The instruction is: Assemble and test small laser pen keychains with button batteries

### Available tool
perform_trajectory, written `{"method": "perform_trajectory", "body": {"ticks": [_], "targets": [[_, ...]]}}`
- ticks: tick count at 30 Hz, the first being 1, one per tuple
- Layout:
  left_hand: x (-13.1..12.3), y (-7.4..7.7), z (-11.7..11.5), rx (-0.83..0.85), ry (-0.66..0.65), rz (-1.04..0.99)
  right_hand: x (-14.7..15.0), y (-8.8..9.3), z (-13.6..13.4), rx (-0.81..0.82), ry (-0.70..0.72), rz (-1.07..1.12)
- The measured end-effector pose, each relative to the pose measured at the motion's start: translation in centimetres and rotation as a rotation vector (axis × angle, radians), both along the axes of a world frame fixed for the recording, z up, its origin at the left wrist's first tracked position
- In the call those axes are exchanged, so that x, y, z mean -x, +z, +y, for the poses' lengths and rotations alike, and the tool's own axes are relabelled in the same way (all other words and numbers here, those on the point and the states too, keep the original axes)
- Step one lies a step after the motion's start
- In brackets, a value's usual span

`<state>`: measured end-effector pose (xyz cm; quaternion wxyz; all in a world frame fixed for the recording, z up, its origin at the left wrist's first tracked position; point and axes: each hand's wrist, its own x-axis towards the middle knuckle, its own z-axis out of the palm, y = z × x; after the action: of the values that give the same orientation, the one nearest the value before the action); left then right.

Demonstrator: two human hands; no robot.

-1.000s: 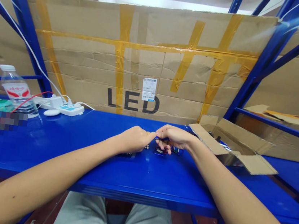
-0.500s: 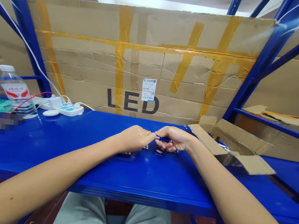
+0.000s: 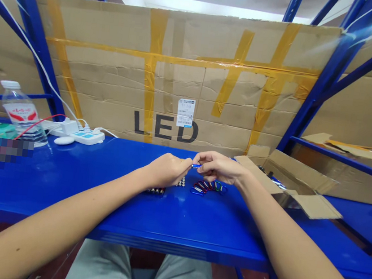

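A slim blue metal tube (image 3: 196,166), short and shiny, is held between my hands above the table. Its left end is in the pinched fingertips of my left hand (image 3: 168,170). My right hand (image 3: 218,167) has its thumb and fingers curled on the other end. Most of the tube is covered by fingers, so its exact kind does not show. Several coloured carabiners (image 3: 209,186) lie in a row below my right hand. Small round silver pieces (image 3: 182,182) sit below my left fingertips. Beside them, dark cylinders with shiny ends (image 3: 157,190) are partly hidden by my left hand.
An open cardboard box (image 3: 298,176) with metallic items stands on the right of the blue table (image 3: 176,220). To the left are a water bottle (image 3: 23,112) and a white power strip (image 3: 86,136) with cables. A large taped carton (image 3: 118,86) walls off the back.
My right hand has turned over the tube, its fingers lifting from underneath and curling toward its end. More of the carabiners and silver pieces show now. My left hand keeps its pinch.
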<state>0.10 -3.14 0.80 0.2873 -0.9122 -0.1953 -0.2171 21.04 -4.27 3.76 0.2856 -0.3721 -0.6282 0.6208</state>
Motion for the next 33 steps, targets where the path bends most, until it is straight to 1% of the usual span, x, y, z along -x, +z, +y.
{"method": "perform_trajectory", "body": {"ticks": [5,8,11,15,18,21,24,26,30,33], "targets": [[0.0,-0.1,0.2,0.043,0.021,-0.015,-0.1,-0.3,0.4,0.007,-0.003,0.049],[0.0,-0.2,0.3,0.076,0.014,-0.028,-0.3,-0.5,0.7,-0.049,-0.006,0.005],[0.0,-0.1,0.4,0.104,0.024,-0.061,-0.5,-0.2,0.8,-0.213,-0.018,-0.119],[0.1,0.0,0.6,0.147,0.059,-0.089,-0.3,0.0,0.8,-0.546,-0.032,-0.352],[0.2,0.0,0.7,0.187,0.082,-0.109,0.2,-0.6,1.0,-0.763,-0.041,-0.442],[0.3,0.2,0.8,0.239,0.093,-0.169,0.6,-1.5,1.3,-0.937,-0.106,-0.511],[0.5,0.4,0.9,0.32,0.073,-0.235,0.7,-2.1,1.5,-1.044,-0.176,-0.539],[0.6,0.6,1.0,0.39,0.035,-0.259,0.6,-2.2,1.5,-1.103,-0.192,-0.521],[0.9,0.7,1.4,0.581,-0.078,-0.327,0.5,-1.7,1.5,-1.187,-0.179,-0.488],[1.0,0.7,1.7,0.759,-0.127,-0.419,0.3,-1.5,1.5,-1.223,-0.145,-0.469]]}}
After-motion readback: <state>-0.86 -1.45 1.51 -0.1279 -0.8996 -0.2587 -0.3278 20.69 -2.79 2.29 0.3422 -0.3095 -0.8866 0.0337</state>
